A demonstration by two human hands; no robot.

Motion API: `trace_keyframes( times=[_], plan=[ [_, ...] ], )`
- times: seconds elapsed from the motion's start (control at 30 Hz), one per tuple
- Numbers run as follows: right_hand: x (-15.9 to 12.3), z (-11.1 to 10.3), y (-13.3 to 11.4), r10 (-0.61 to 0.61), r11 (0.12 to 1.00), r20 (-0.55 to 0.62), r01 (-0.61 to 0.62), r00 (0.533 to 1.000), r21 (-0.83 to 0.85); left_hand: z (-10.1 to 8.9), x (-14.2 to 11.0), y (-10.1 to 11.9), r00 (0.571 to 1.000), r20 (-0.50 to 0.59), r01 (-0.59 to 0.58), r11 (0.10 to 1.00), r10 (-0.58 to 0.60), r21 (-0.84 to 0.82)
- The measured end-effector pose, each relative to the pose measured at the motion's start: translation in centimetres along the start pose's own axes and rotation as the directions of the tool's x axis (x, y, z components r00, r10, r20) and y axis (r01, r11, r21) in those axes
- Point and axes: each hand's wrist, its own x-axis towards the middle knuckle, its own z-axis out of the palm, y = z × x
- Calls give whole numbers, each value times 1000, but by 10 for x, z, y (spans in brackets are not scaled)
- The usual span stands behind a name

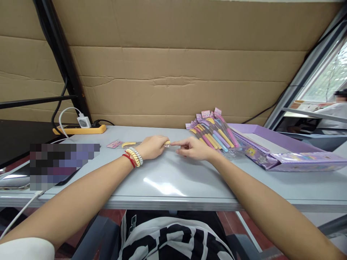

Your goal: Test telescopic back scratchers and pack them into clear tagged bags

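My left hand (pixel 153 147) is closed round a slim yellow pen-like item (pixel 129 144) in a clear plastic sleeve. Its pink tag (pixel 115 144) sticks out to the left, and the yellow end shows past my fingertips; the middle is hidden under my palm. From the right, my right hand (pixel 195 148) reaches in with its index finger stretched out, the tip at or very near the sleeve's end. Its other fingers are loosely bent, with nothing visible in them. Beyond it lies a fanned pile of similar sleeved pen-like items (pixel 214 134) in yellow, pink, blue and purple, with pink tags.
A purple open box (pixel 287 160) with cartoon prints stands at the right. On the left are an orange power strip (pixel 94 129) with a white charger (pixel 84 121) and a blurred-out device (pixel 63 162). Cardboard (pixel 176 72) walls the back. A person in white sits far right.
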Motion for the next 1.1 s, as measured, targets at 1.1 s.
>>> trace_keyframes(
  times=[1.1],
  plan=[
    [-3, -13, -2, 57, 996, 79, -51, 995, -67, -5, -3, 9, 975, 112, -166, 966, 191, -197]
  ],
)
